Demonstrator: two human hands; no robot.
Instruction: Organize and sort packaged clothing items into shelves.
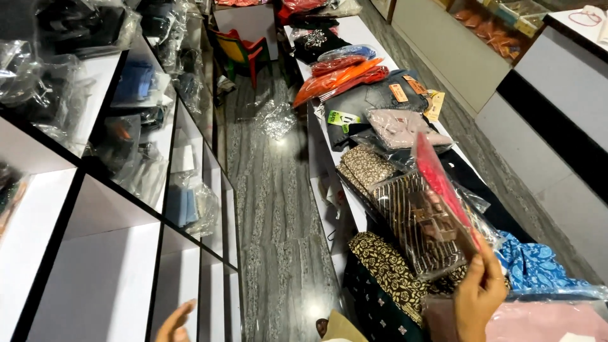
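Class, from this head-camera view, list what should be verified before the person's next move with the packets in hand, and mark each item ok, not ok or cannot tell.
1. Right hand grips the stack of clear-wrapped packets: ok.
2. Red packet sits square in the stack: not ok, it tilts.
3. Left hand is free: ok.
4. White shelf compartment has room: ok.
5. Floor is free of litter: not ok, crumpled plastic lies there.

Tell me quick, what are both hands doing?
Left hand: open, holding nothing.
Right hand: closed on clear-wrapped clothing packets, brown striped and red.
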